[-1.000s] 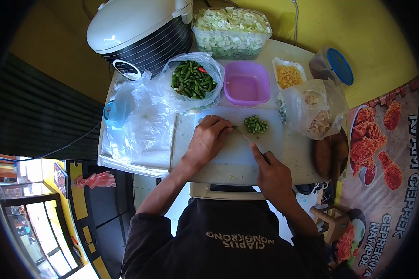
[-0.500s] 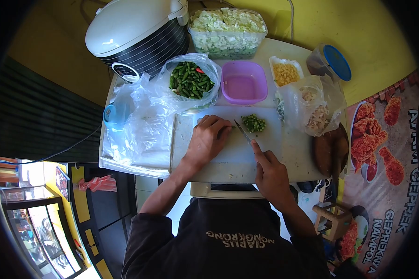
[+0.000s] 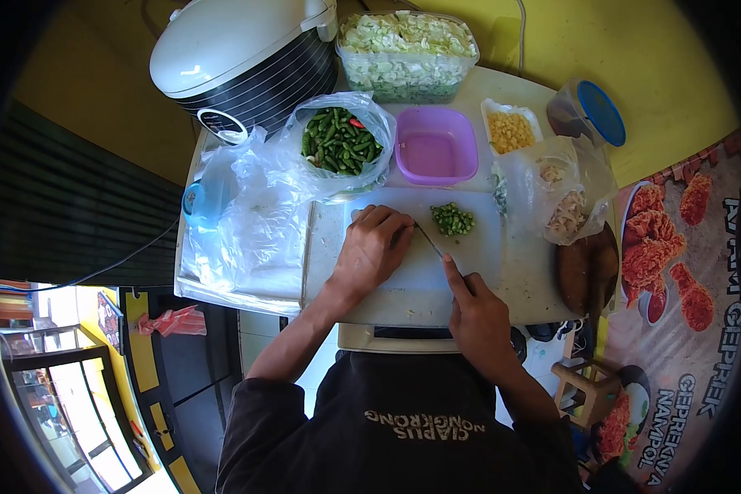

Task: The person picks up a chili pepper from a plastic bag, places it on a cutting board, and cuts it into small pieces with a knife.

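Observation:
My left hand (image 3: 375,245) rests on the white cutting board (image 3: 479,257), its fingers curled together over a small green chili that they mostly hide. In my right hand (image 3: 479,319) is a knife (image 3: 431,240), the index finger stretched along the back of the blade. The blade's tip lies right beside my left fingertips. A small heap of chopped green chilies (image 3: 453,219) sits on the board to the right of the blade. Behind the board stands an open plastic bag of whole green chilies (image 3: 337,144), with one red one among them.
A purple container (image 3: 436,168) stands behind the board, with a tub of shredded cabbage (image 3: 407,58) farther back. A rice cooker (image 3: 243,62) fills the back left. Plastic bags (image 3: 255,222) lie left. At right are yellow bits in a tray (image 3: 510,130) and a blue-lidded tub (image 3: 599,114).
The knife has shifted slightly toward my left fingertips, and its blade is turned more edge-down. The bit of green chili that showed beyond my left fingers is now hidden.

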`<state>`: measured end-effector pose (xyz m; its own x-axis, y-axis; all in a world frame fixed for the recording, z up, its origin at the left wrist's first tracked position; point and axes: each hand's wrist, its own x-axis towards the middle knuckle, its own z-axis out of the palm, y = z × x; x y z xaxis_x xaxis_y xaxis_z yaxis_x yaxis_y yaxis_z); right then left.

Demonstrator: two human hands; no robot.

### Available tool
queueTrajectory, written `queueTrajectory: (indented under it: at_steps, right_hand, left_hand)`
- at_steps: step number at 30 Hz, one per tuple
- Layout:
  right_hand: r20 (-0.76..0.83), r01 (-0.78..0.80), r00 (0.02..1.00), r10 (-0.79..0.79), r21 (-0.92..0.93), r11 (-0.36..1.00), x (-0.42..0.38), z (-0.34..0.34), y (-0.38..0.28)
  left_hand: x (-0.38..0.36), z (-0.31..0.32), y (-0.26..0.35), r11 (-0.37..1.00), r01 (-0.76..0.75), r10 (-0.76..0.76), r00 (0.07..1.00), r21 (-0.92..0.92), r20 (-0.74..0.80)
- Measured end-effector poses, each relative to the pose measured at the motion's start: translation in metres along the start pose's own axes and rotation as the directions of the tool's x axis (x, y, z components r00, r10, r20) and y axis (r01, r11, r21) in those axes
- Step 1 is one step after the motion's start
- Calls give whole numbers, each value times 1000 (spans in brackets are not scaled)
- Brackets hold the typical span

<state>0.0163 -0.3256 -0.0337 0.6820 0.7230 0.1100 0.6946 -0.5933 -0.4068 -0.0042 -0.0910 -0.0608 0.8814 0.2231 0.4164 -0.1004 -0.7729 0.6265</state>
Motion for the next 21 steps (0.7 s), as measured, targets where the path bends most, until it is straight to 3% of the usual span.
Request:
queueTrajectory:
  at_steps: [21]
  right_hand:
    - [50,0,999,2,-48,999,9,4,-4]
  left_hand:
    - [-4,5,2,1000,28,-28,999,7,-46]
